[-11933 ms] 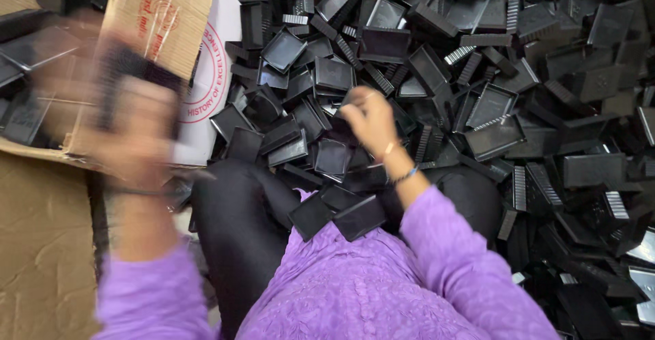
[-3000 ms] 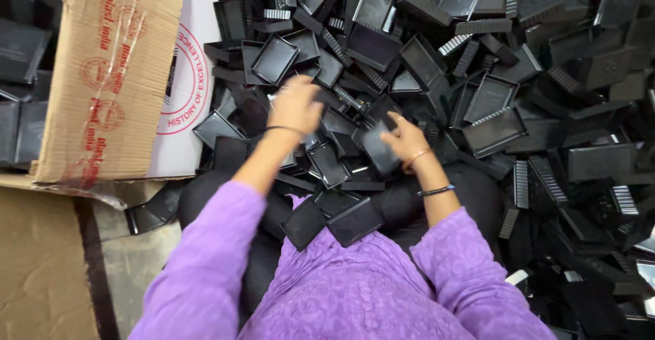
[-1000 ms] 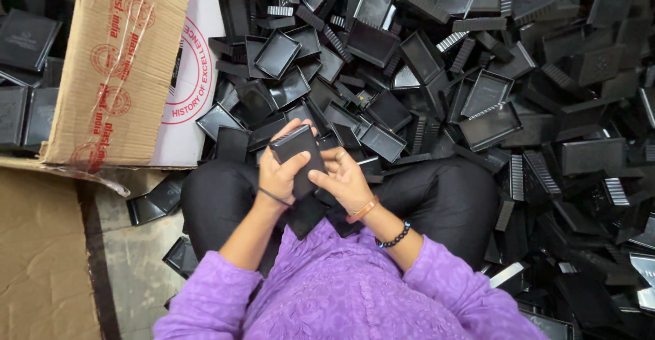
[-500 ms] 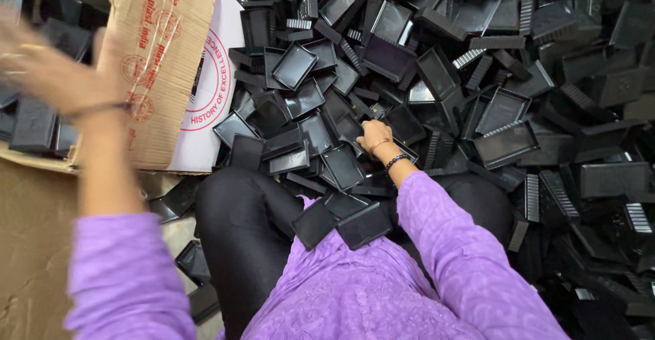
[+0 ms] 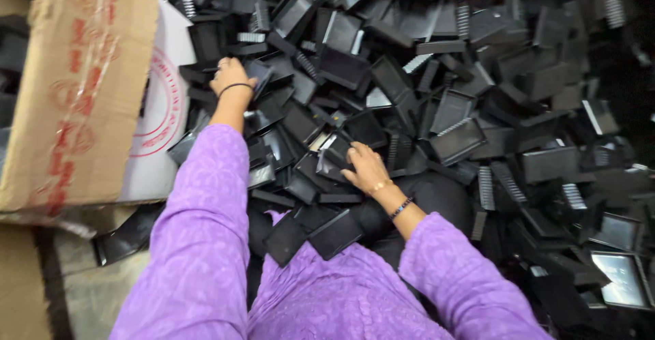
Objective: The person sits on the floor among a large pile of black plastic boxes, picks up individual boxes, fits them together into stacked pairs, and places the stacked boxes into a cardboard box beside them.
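2 hands sunk into a heap of black plastic trays (image 5: 450,108), left hand (image 5: 232,74) seemingly gripping 1 tray (image 5: 259,75), right hand (image 5: 365,168) spread over another tray (image 5: 334,156), cardboard box (image 5: 75,87) alongside.

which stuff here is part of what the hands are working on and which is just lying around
In hand:
- left hand on a black tray in the pile
- right hand on a black tray
- heap of black trays

Lying about:
- cardboard box
- two black pieces on the lap
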Demonstrator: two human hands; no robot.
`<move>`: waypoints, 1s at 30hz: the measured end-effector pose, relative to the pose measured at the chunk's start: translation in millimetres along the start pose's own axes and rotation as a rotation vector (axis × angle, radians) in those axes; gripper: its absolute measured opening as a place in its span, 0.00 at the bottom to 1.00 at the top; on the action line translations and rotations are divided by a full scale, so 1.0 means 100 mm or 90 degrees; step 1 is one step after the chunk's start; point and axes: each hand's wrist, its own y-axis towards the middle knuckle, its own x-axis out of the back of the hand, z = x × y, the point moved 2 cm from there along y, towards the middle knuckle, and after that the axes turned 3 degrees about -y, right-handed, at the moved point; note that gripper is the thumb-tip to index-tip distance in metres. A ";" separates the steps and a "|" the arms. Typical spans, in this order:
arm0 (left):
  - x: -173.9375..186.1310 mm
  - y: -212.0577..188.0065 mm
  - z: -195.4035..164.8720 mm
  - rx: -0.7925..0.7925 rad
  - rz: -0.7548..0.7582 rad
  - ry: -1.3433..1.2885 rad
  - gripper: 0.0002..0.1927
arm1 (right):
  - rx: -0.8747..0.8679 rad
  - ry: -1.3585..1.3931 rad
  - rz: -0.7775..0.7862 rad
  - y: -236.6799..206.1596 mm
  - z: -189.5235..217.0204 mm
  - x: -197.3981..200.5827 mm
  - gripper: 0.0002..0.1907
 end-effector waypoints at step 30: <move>-0.34 -1.87 -0.16 0.177 0.223 -1.266 0.30 | -0.155 0.720 -0.135 0.42 1.32 0.42 0.29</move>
